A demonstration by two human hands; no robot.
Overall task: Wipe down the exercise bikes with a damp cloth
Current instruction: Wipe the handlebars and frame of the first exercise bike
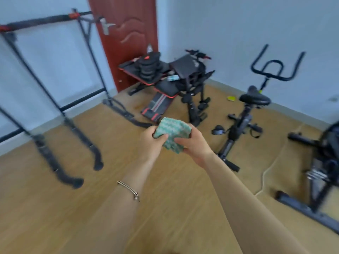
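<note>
Fingers of left hand and right hand curl round a green cloth, bunched between them in mid-air over the wood floor. Bracelet on left forearm. Beyond, right: a bike near the wall (black saddle, looped handlebars). Second bike at floor's right edge, partly cut off.

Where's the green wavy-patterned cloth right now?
In the head view, the green wavy-patterned cloth is at the centre, gripped between the left hand and right hand, left of the black exercise bike.
</note>
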